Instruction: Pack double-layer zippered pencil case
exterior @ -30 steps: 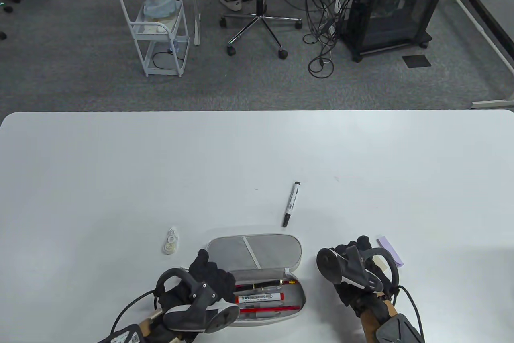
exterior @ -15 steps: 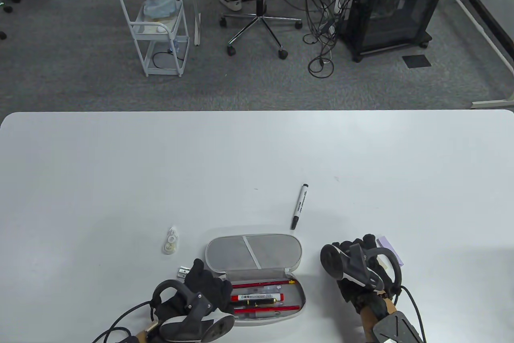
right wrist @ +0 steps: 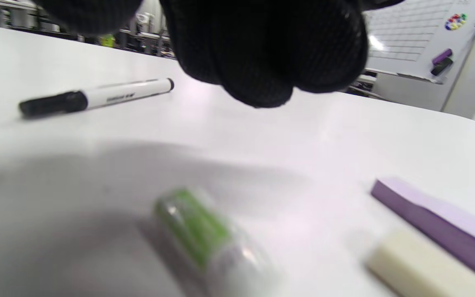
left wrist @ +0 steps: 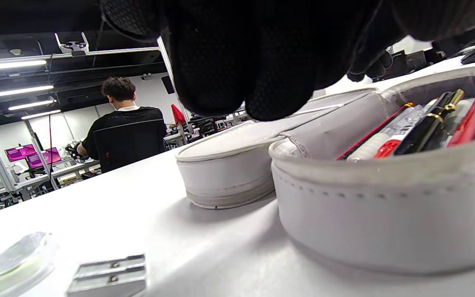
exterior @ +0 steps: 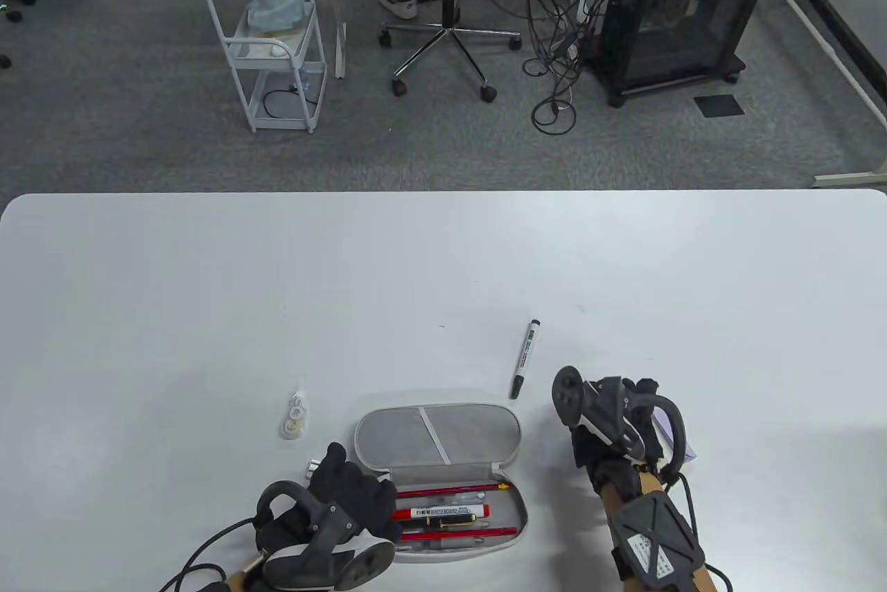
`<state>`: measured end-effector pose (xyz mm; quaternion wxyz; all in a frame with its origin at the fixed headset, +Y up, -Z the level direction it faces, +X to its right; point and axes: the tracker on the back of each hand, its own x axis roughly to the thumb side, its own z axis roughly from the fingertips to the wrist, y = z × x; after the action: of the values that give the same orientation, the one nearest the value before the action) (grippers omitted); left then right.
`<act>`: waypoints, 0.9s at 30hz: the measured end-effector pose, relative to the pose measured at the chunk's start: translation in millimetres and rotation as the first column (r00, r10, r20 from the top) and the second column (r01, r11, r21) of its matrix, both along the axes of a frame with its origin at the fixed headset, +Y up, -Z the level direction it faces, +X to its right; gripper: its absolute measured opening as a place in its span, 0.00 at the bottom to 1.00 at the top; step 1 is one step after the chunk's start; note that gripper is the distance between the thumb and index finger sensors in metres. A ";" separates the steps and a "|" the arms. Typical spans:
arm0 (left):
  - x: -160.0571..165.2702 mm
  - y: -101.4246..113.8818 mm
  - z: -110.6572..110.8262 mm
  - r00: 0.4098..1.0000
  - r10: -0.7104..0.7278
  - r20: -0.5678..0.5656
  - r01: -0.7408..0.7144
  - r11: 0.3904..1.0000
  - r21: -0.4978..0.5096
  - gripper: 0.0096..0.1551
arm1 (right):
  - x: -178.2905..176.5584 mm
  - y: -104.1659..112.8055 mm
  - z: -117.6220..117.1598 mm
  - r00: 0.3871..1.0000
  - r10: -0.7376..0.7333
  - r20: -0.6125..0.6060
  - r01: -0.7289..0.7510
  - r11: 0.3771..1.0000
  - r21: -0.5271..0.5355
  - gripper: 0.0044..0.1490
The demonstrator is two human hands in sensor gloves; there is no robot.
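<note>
The grey pencil case lies open near the front edge, its lid (exterior: 436, 436) flipped back and its tray (exterior: 516, 526) holding red pencils, a red-capped marker and a black pen (left wrist: 427, 128). My left hand (exterior: 350, 484) hovers over the tray's left end with curled fingers (left wrist: 262, 62), holding nothing. My right hand (exterior: 634, 405) is right of the case, its fingers (right wrist: 262, 49) bunched above the table and empty. A black-and-white marker (exterior: 525, 358) lies just beyond it and also shows in the right wrist view (right wrist: 97, 97). A green-capped tube (right wrist: 212, 243) lies under the right hand.
A correction tape (exterior: 296, 414) and a metal sharpener (left wrist: 107, 274) lie left of the case. A purple sticky-note pad (right wrist: 439, 222) and a pale eraser (right wrist: 419, 266) lie by the right hand. The white table (exterior: 208, 287) stretches away behind.
My left hand has drawn back from over the tray, leaving the black pen inside. My right hand has moved forward. The marker has shifted a little to the right.
</note>
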<state>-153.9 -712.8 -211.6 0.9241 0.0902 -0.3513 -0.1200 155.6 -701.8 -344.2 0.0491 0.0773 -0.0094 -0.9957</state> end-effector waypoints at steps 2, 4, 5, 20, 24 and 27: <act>-1.7 2.0 1.0 1.000 0.005 0.012 -0.005 1.000 0.017 0.31 | -8.6 4.3 -16.2 0.999 -0.022 0.030 0.023 0.999 -0.044 0.40; -4.2 4.8 1.7 1.000 0.014 0.009 -0.015 1.000 0.028 0.31 | -17.3 3.9 -29.5 0.998 -0.023 0.060 0.028 0.995 -0.094 0.43; -5.3 6.0 1.9 1.000 0.022 0.008 -0.022 0.999 0.032 0.31 | -20.7 2.8 -34.3 0.997 -0.028 0.071 0.036 0.993 -0.109 0.44; -24.1 15.4 -4.9 0.994 0.105 -0.039 -0.104 0.995 0.008 0.32 | -50.2 -51.9 -91.0 0.951 0.159 0.264 -0.029 0.899 -0.436 0.56; -25.1 14.2 -6.9 0.993 0.111 -0.048 -0.111 0.994 -0.009 0.32 | -47.1 -51.3 -94.8 0.955 0.093 0.280 0.039 0.902 -0.430 0.46; -23.4 13.5 -7.2 0.993 0.108 -0.046 -0.109 0.994 -0.016 0.31 | -49.2 -51.3 -93.5 0.957 0.085 0.278 0.047 0.899 -0.435 0.43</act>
<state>-177.4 -699.3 -218.8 0.9377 0.0980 -0.3261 -0.0684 106.4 -753.1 -437.6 0.0731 0.2095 -0.2387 -0.9454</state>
